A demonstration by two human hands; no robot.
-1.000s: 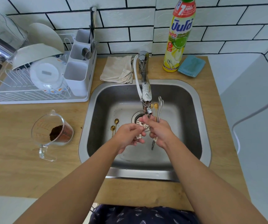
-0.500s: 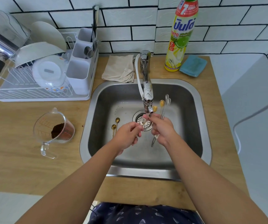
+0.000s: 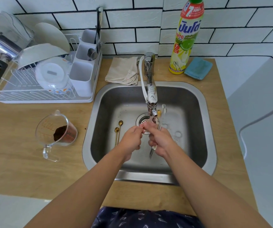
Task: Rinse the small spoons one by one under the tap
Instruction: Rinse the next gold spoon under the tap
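Head view looks down into a steel sink (image 3: 203,112) set in a wooden counter (image 3: 17,162). Over the basin, just under the tap (image 3: 151,96), both hands meet above the drain (image 3: 143,120). The right hand (image 3: 161,140) is curled round a bunch of spoons (image 3: 161,116); their bowls stick up beside the tap's spout, blurred, and their handle ends poke out below the palm. The left hand (image 3: 132,139) touches the right at the fingertips, with its fingers bent in a pinch; what it pinches is too small and hidden to tell. Two gold spoons (image 3: 118,130) lie on the sink floor left of the drain, side by side, apart from the hands.

Behind the sink, left of the tap's base, lies a folded beige cloth (image 3: 122,71). Right of the tap stands a tall yellow soap bottle (image 3: 185,40), and just beside it a blue sponge (image 3: 198,68). Left of the sink a clear cup (image 3: 56,129) holds dark brown powder. Behind it, farther left of the sink, a white rack (image 3: 42,89) carries bowls, a round lid and a cutlery holder.
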